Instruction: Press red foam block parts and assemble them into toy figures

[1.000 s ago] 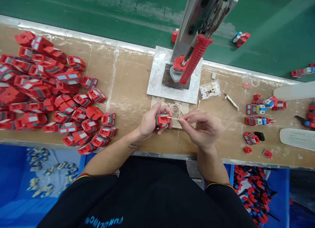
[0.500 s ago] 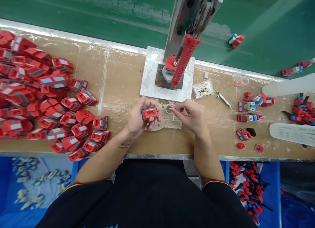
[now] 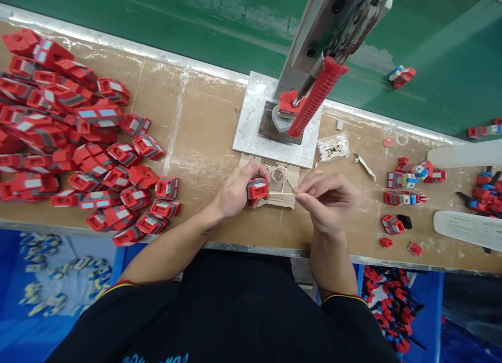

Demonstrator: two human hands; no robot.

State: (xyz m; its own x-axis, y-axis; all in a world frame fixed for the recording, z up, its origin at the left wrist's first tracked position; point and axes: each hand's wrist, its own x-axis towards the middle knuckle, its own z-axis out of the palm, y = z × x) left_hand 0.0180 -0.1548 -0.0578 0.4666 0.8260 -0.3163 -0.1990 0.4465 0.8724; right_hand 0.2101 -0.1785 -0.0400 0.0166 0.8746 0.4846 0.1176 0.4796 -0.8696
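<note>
My left hand (image 3: 236,191) is wrapped round a red and grey toy part (image 3: 258,189) at the middle of the table. My right hand (image 3: 324,195) pinches a thin stick (image 3: 283,193), whose far end reaches the right side of that part. Behind the stick, a small clear round dish (image 3: 279,175) sits on a piece of cardboard (image 3: 289,201); a second thin stick leans from it. Past the cardboard stands a hand press with a red handle (image 3: 319,96) on a metal plate (image 3: 245,125), another red part under it.
A large heap of red and grey parts (image 3: 94,164) covers the left of the table. To the right lie a bag of cotton swabs (image 3: 333,146), a white tube (image 3: 365,167) and several toy pieces (image 3: 403,198). Blue bins (image 3: 431,300) stand below the front edge.
My right hand now holds the stick against the red part, away from the dish. The part in my left hand has turned, showing more of its grey and white side. The view has shifted.
</note>
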